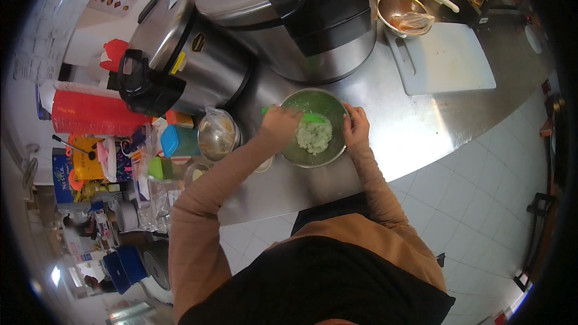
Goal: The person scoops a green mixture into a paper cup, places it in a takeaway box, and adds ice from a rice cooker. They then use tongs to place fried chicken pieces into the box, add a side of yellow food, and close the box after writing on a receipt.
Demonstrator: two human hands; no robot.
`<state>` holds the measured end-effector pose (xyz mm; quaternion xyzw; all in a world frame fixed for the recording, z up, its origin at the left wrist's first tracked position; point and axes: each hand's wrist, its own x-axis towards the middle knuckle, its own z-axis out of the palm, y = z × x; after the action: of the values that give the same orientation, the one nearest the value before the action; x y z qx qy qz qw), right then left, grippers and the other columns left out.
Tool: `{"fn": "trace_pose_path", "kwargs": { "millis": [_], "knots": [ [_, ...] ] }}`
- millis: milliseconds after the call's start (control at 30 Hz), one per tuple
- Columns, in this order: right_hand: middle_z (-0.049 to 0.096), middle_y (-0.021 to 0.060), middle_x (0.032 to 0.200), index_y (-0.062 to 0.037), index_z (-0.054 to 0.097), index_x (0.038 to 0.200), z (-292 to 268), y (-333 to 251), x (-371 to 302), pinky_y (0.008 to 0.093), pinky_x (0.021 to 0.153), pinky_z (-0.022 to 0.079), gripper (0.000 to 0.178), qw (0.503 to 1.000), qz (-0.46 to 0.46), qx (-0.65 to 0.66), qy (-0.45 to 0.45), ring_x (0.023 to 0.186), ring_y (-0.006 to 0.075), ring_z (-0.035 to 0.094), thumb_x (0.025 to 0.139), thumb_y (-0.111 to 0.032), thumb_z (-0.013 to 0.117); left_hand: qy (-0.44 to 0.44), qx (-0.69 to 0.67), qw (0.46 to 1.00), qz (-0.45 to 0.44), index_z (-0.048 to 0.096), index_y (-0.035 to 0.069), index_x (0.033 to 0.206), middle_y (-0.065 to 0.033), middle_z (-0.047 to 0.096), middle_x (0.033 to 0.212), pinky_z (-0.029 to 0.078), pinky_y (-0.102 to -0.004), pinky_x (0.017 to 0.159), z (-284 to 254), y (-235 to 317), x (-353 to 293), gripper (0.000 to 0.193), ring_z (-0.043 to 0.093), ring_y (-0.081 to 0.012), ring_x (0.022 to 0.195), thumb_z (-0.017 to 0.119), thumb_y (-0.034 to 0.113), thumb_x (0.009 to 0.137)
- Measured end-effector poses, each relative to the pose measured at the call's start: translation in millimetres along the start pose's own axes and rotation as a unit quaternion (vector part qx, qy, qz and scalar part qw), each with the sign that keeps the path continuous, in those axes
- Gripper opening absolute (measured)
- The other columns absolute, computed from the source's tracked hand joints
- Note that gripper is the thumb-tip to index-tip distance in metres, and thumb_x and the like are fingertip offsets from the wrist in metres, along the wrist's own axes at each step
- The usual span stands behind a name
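A round metal mixing bowl (325, 103) sits on the steel counter in front of me, its inner wall looking greenish. Inside lies a clump of pale, green-tinged rice (315, 138). My left hand (281, 125) is closed around the handle of a green rice paddle (313, 118); the paddle's blade rests against the top of the rice. On the bowl's right side, my right hand (356, 125) grips the rim, thumb toward the inside and fingers along the outer wall.
Two large steel rice cookers (180, 54) stand behind the bowl. A white cutting board (448, 60) and a small metal bowl (402, 9) lie at the back right. Left of me are a plastic-lined metal bowl (217, 135), a blue-lidded container (179, 141) and red stacked packaging (96, 111).
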<state>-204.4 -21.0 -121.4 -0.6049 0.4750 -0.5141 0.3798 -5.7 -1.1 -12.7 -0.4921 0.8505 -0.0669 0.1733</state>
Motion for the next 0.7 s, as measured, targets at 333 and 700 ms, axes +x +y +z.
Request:
{"fn": "trace_pose_path", "kwargs": {
  "millis": [333, 700],
  "knots": [
    [0.046, 0.0040, 0.076, -0.0012, 0.057, 0.107, 9, -5, -11, 0.0208, 0.054, 0.037, 0.027, 0.999, 0.006, 0.026, 0.039, 0.060, 0.0099, 0.043, 0.081, 0.000, 0.050, -0.203, -0.481, 0.842, -0.139, 0.062, 0.004, 0.087, -0.0104, 0.060, 0.071, 0.043, -0.0338, 0.050, 65, 44, -35, 0.018, 0.055, -0.0227, 0.057, 0.050, 0.015, 0.080],
    [0.045, 0.0044, 0.074, -0.0011, 0.056, 0.108, 2, 5, -6, 0.0215, 0.053, 0.037, 0.028, 0.998, -0.015, 0.000, 0.058, 0.058, 0.0101, 0.042, 0.081, 0.000, 0.050, -0.192, -0.726, 0.574, -0.327, 0.061, 0.005, 0.099, -0.0040, 0.053, 0.060, 0.035, -0.0240, 0.040, 0, -40, -52, 0.023, 0.046, -0.0120, 0.045, 0.045, 0.018, 0.088]
  ]
}}
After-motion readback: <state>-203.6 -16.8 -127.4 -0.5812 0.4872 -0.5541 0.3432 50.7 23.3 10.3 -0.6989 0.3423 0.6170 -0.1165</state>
